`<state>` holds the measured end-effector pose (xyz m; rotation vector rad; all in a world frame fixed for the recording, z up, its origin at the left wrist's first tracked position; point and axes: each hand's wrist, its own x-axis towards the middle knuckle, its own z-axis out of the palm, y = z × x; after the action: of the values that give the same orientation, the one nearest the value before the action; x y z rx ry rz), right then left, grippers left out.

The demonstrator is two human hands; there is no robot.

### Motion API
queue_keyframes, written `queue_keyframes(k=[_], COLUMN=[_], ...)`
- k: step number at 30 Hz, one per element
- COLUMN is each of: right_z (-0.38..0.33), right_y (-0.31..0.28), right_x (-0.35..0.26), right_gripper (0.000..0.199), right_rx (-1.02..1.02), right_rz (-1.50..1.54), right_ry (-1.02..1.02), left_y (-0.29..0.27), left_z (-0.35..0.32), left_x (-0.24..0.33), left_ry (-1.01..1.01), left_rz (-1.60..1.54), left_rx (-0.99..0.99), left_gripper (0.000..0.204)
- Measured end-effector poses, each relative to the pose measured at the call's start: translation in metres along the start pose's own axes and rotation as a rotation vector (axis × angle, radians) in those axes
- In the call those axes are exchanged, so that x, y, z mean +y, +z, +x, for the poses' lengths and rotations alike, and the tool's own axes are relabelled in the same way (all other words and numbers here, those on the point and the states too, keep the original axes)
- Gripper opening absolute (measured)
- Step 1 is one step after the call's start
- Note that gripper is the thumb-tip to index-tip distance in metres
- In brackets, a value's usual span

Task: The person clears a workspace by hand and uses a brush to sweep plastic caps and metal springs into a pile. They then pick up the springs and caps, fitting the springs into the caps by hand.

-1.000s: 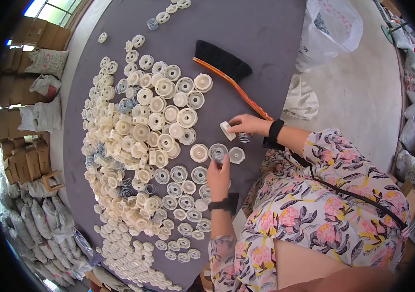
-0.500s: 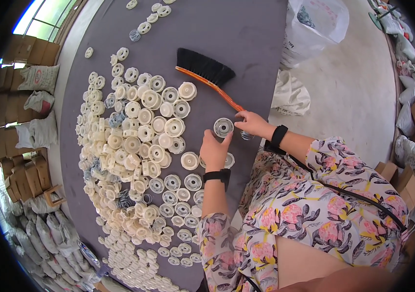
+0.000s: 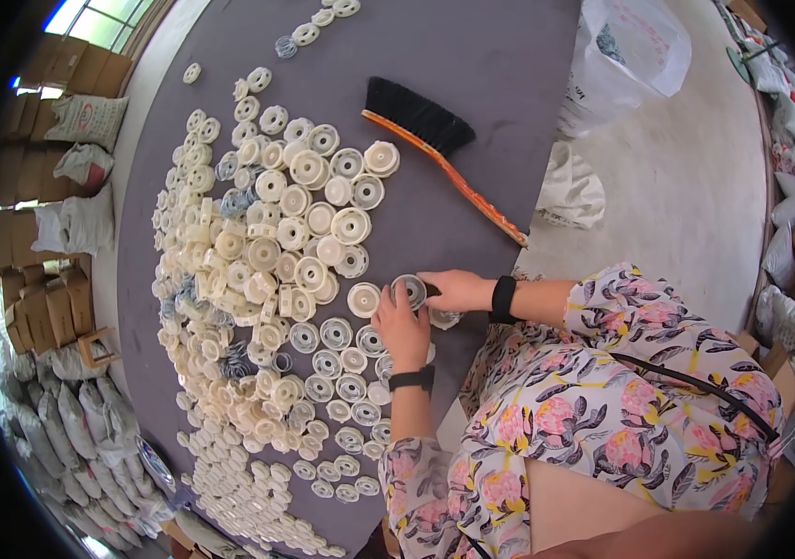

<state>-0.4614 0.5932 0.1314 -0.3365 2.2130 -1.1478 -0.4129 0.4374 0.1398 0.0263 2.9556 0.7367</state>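
Near the table's (image 3: 472, 56) front edge, both hands meet over one round part (image 3: 409, 290), a small grey-and-white plastic disc. The right hand (image 3: 456, 290) pinches the disc from the right side, its fingers closed on the rim. The left hand (image 3: 404, 329) touches the same disc from below-left, fingers curled up against it; how firm that grip is cannot be told, since the back of the hand hides the fingertips. Each wrist carries a black band. Just left of the disc lies a white cap (image 3: 363, 299), flat on the grey table. Further left, a large heap of similar white and grey parts (image 3: 258, 270) covers the table. Beyond the hands, a brush (image 3: 435, 140) with black bristles and an orange handle lies at a slant. A white bag (image 3: 626, 51) stands on the floor past the table's edge.
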Motion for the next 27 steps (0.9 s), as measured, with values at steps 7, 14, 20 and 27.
queue_keyframes(k=[7, 14, 20, 27], right_z=[0.012, 0.003, 0.001, 0.001], right_y=[0.015, 0.029, 0.048, 0.048], right_x=[-0.019, -0.033, -0.025, -0.036], right_gripper=[0.030, 0.018, 0.016, 0.017], right_rx=[0.116, -0.127, -0.116, -0.091], right_rz=[0.684, 0.950, 1.011, 0.997], right_ry=[0.189, 0.508, 0.517, 0.484], left_y=[-0.019, -0.023, -0.033, -0.024], left_z=[-0.048, -0.061, -0.065, -0.072], left_x=[0.008, 0.019, 0.008, 0.002], left_ry=[-0.098, -0.243, -0.260, -0.170], left_rz=[-0.727, -0.701, -0.586, -0.611], left_rx=[0.146, 0.117, 0.009, 0.169], left_gripper=[0.053, 0.041, 0.036, 0.038])
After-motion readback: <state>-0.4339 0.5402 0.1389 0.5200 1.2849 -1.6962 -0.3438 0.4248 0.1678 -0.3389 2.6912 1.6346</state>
